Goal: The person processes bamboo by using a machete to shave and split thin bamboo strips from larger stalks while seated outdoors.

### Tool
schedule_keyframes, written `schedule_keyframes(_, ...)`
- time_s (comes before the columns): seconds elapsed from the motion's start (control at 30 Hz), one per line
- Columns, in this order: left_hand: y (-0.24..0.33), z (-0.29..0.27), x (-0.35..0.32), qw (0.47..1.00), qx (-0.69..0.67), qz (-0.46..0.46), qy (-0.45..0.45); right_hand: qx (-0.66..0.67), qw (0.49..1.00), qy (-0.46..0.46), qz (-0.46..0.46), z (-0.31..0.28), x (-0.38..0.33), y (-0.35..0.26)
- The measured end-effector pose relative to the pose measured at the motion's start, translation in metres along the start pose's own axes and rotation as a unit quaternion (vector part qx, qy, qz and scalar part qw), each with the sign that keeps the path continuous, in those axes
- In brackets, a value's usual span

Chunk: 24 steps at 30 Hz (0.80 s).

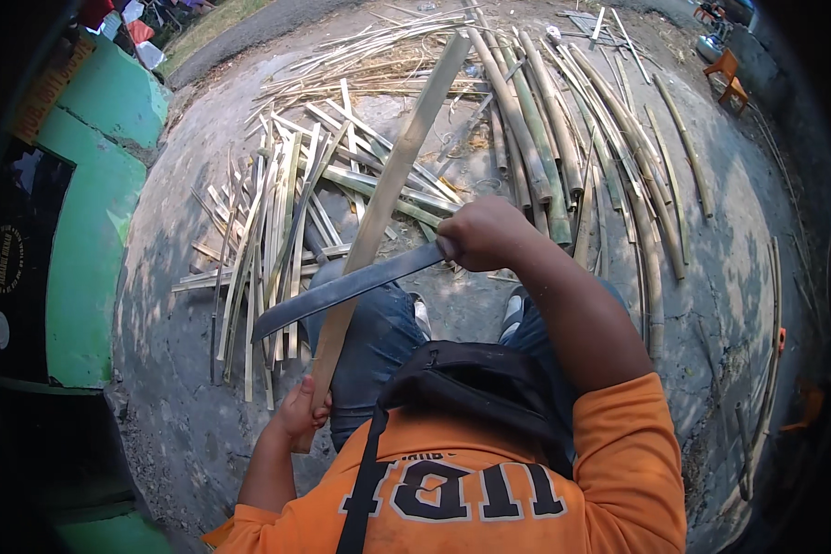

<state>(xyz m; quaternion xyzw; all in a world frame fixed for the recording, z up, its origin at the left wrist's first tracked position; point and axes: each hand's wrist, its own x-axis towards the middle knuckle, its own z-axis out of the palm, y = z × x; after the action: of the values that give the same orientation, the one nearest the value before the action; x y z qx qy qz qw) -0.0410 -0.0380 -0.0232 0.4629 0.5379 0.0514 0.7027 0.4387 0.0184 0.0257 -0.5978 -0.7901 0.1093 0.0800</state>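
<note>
My left hand (302,412) is closed round the lower end of a long, flat bamboo strip (390,185), which slants up and away to the right. In my right hand (486,234) is the handle of a machete (351,286), mostly hidden by my fingers. Its broad grey blade points left and crosses in front of the strip, about a third of the way up. Whether the edge touches the strip I cannot tell. Both hands are above my jeans-clad legs (371,342).
Split bamboo slats (282,222) lie in a loose heap ahead on the left. Whole bamboo poles (537,138) are spread ahead and to the right on the concrete floor (185,369). Thin strips (342,60) are piled farther off. A green wall (83,305) stands at left, an orange chair (728,78) far right.
</note>
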Motion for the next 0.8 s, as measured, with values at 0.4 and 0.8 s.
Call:
schedule_keyframes(0.4, -0.009, -0.005, 0.002, 0.998, -0.046, -0.026, -0.025, 0.136, 0.964, 0.114, 0.199, -0.011, -0.01, 0.04)
schedule_keyframes(0.8, 0.008, 0.008, -0.003, 1.0, -0.013, 0.001, -0.01, 0.218, 0.862, 0.237, 0.392, -0.004, -0.007, 0.088)
